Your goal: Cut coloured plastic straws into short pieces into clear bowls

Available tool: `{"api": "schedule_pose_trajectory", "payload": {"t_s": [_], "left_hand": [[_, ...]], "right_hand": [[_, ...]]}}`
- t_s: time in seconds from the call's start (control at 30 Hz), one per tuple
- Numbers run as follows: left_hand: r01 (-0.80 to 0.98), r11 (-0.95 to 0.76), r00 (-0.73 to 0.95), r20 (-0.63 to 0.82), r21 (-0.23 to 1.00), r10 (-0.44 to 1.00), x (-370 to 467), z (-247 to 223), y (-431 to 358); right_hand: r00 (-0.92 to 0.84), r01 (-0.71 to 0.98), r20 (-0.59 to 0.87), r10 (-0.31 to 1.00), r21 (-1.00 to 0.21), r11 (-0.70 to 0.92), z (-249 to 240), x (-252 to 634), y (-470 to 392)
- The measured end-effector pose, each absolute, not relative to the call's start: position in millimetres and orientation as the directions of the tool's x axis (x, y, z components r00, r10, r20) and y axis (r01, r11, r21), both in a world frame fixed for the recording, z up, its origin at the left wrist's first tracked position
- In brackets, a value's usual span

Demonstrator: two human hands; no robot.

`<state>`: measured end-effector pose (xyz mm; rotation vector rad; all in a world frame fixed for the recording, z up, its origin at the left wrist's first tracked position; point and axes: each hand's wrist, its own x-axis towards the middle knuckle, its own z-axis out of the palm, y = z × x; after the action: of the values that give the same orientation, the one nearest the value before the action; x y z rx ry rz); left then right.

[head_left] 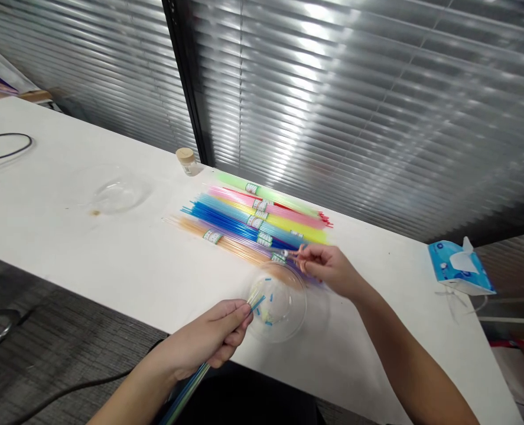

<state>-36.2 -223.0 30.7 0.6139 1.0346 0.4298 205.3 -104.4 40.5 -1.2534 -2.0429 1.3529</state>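
My left hand (221, 330) is closed around a few thin plastic straws (258, 302), blue and pale yellow. Their tips stick out over a clear round bowl (305, 310), and their long ends hang down below the table edge. Inside the bowl lie several short blue cut pieces (269, 323) and some pale yellowish ones. Fingers of my right hand (330, 268) grip scissors (293, 254) with pinkish handles, the blades pointing left above the straw bundles, apart from the held straws. Whether the blades are parted is too small to tell.
Labelled bundles of long straws (230, 221) in several colours lie beyond the bowl. A wooden-lidded jar (186, 162) stands near the blinds. Another clear dish (120, 196) is on the left of the white table (155, 254). A blue tissue pack (459, 268) sits at right.
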Motion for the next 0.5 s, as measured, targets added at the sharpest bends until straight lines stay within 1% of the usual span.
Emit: {"api": "schedule_pose_trajectory", "payload": {"t_s": [0.03, 0.1, 0.17, 0.37, 0.43, 0.5], "left_hand": [[-0.046, 0.757, 0.453, -0.661, 0.652, 0.598, -36, 30, -224], [-0.052, 0.76, 0.453, -0.663, 0.648, 0.597, -37, 29, -225], [-0.063, 0.759, 0.454, -0.658, 0.648, 0.6, -37, 28, -226], [-0.074, 0.754, 0.462, -0.648, 0.652, 0.605, -35, 27, -229], [-0.078, 0.749, 0.457, -0.644, 0.658, 0.613, -35, 27, -229], [-0.081, 0.745, 0.458, -0.639, 0.662, 0.617, -34, 26, -229]], "right_hand": [[-0.531, 0.402, -0.22, 0.818, -0.915, 0.015, 41, 205, -118], [-0.542, 0.326, -0.329, 0.773, -0.93, -0.167, 38, 204, -139], [-0.533, 0.306, -0.364, 0.764, -0.925, -0.227, 33, 202, -151], [-0.457, 0.315, -0.383, 0.803, -0.914, -0.256, 20, 201, -152], [-0.46, 0.307, -0.349, 0.817, -0.925, -0.222, 21, 203, -154], [-0.453, 0.318, -0.289, 0.843, -0.936, -0.15, 25, 206, -160]]}}
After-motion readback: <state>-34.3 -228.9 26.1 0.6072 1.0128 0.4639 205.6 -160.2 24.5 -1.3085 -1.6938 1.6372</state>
